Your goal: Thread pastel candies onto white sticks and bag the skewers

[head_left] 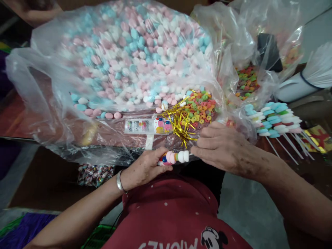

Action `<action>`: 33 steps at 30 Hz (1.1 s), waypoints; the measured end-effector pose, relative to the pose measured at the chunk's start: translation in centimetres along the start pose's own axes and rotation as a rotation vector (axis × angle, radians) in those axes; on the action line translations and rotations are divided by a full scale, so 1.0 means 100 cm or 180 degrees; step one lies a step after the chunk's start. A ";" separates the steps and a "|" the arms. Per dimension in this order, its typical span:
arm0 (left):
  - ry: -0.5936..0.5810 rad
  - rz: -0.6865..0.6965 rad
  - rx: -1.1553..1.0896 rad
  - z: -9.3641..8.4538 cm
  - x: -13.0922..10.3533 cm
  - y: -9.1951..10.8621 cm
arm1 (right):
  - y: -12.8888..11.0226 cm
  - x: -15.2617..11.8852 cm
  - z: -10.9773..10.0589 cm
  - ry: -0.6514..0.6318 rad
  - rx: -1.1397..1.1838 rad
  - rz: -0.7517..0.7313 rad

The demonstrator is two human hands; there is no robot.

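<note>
My left hand (146,166) is closed around a marshmallow skewer (178,157) with pink and white pieces at its exposed end. Printed wrapper shows by the thumb; the rest is inside the hand. Just right of the white tip is my right hand (225,148), its fingers curled and pressed together beside the gummy rings (201,107). What those fingers hold, if anything, is hidden. Gold twist ties (181,128) lie in a loose bunch between the hands. Left of them a clear printed wrapper (140,126) lies flat on the plastic.
A large clear bag (59,86) full of pink, blue and white marshmallows covers the table's middle. Finished-looking marshmallow skewers (277,119) are stacked at right, near a white container (293,86) of sticks. Below the table edge stands a cardboard box (44,180). Another person's arm (38,15) appears top left.
</note>
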State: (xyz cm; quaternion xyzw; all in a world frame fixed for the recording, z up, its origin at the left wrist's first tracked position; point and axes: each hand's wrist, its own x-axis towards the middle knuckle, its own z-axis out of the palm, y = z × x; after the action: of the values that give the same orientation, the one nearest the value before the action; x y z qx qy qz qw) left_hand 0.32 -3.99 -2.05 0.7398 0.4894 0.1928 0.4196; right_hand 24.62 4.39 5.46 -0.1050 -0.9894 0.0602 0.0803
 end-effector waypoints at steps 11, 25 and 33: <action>-0.0092 0.0531 0.0288 0.016 0.014 0.001 | -0.015 0.012 0.028 -0.0886 0.1177 0.1281; -0.1575 -0.0659 -0.1955 0.000 0.004 -0.002 | 0.023 0.006 0.012 -0.0914 0.1404 0.0606; -0.2520 -0.1224 -0.2329 -0.011 0.009 -0.019 | 0.018 0.011 0.001 -0.0650 0.0673 0.0155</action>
State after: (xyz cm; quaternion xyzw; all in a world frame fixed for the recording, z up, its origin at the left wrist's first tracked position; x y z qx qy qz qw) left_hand -1.09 -2.45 -3.09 0.4598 0.3220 -0.0220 0.8273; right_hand 23.86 6.34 5.27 -0.1133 -0.9777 0.1764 -0.0117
